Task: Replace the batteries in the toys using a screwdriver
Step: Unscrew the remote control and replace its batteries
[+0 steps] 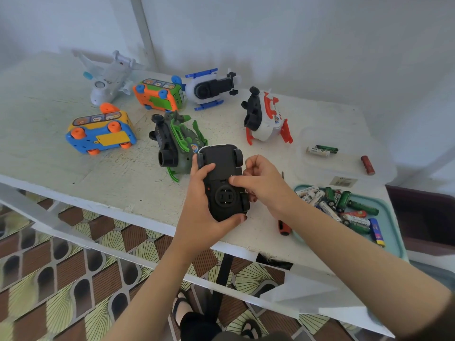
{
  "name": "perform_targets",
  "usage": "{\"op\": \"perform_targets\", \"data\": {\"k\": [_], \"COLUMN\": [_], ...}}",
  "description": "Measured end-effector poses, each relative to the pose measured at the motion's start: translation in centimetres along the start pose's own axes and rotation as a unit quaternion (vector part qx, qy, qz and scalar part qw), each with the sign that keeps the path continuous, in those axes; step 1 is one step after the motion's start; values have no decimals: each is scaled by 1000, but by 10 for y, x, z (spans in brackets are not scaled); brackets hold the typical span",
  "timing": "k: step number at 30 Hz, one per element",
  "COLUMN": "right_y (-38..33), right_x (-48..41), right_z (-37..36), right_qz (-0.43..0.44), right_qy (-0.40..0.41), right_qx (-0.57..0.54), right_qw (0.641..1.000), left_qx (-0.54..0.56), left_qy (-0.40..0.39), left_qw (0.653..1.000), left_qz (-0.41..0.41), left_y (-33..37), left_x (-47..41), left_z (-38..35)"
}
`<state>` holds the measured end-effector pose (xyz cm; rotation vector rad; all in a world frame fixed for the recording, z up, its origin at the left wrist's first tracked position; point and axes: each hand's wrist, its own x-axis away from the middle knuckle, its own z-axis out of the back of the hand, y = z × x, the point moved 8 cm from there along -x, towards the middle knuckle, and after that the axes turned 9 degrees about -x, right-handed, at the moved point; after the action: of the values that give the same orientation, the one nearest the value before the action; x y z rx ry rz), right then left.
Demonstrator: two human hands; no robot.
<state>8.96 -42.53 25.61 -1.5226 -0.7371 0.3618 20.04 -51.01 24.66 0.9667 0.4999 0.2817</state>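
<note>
A black toy car is held upside down above the table's front edge, its wheels and round underside hub facing me. My left hand grips its left side, fingers curled under the near end. My right hand curls round the car's right side, thumb pressing on the underside near the middle. The orange-and-black screwdriver lies on the table under my right forearm, mostly hidden. A teal tray at the right holds several loose batteries.
On the white table lie other overturned toys: a green helicopter, a red-and-white helicopter, a blue-and-white helicopter, two buses, a white plane. A clear lid holds three batteries.
</note>
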Motion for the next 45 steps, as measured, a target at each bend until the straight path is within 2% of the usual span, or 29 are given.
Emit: {"op": "perform_targets", "data": {"k": [3, 8, 17, 20, 24, 26, 29, 34, 36, 38, 42, 45], "right_y": [-2, 5, 4, -1, -12, -23, -38, -20, -13, -15, -34, -60], "right_x": [0, 3, 8, 10, 21, 30, 47, 66, 71, 74, 79, 83], "right_z": [0, 0, 0, 5, 24, 35, 42, 41, 39, 38, 46, 51], "right_qz": [17, -28, -68, -70, -28, 33, 93, -36, -58, -51, -30, 49], "right_qy": [11, 32, 4, 20, 72, 93, 90, 38, 31, 32, 80, 131], "right_qx": [42, -5, -58, -28, 52, 186, 378, 612, 645, 647, 603, 562], "right_qw": [999, 999, 996, 997, 996, 978, 917, 789, 761, 760, 793, 815], "left_qx": [3, -7, -7, -13, -26, -31, -32, -39, -40, -44, -48, -57], "left_qy": [-4, -2, -3, -7, -9, -7, -7, -4, -2, -1, -4, -7], "left_qw": [1000, 1000, 1000, 1000, 1000, 999, 999, 999, 999, 999, 999, 998], "left_qz": [1, -2, -3, -3, 1, -1, -2, -5, -8, -12, -12, -15], "left_y": [0, 0, 1, 2, 1, 2, 2, 2, 2, 1, -1, 1], "left_x": [0, 0, -1, 0, 2, 2, 2, 3, 2, 2, 2, 2], "left_z": [-1, -1, -1, -1, 0, 0, 1, 0, 0, 0, -1, -2]}}
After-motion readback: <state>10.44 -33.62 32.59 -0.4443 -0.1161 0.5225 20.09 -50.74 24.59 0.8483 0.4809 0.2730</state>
